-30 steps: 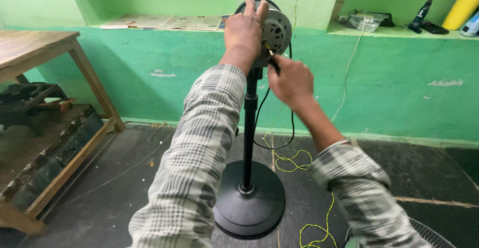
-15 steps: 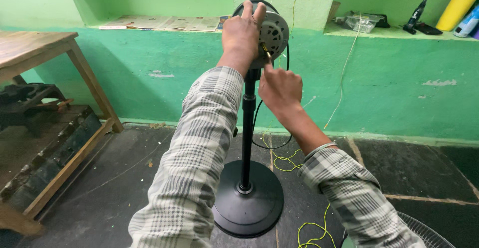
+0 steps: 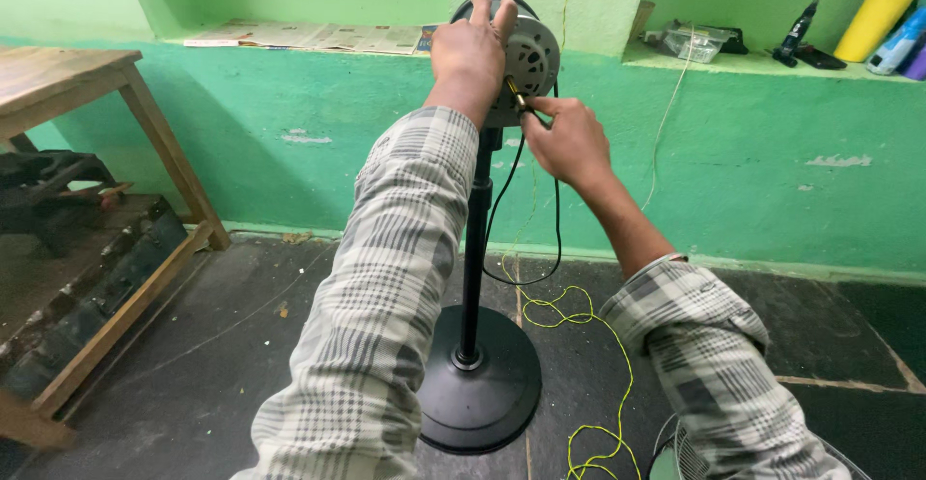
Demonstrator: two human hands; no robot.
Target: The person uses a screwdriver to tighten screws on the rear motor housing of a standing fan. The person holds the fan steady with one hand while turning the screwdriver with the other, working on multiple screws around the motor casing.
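green wall (image 3: 289, 152) | dark floor (image 3: 241, 345) | wooden table (image 3: 58, 70) left

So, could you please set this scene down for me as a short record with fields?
Setting: green-walled room, dark floor
Left hand: left hand grips the top of the fan motor
Right hand: right hand pinches a thin screwdriver against the motor
Stand: black pole upright on a round base
Cables: black cable hanging, yellow cord on the floor
Left side: wooden table
Ledge: newspaper, bottles
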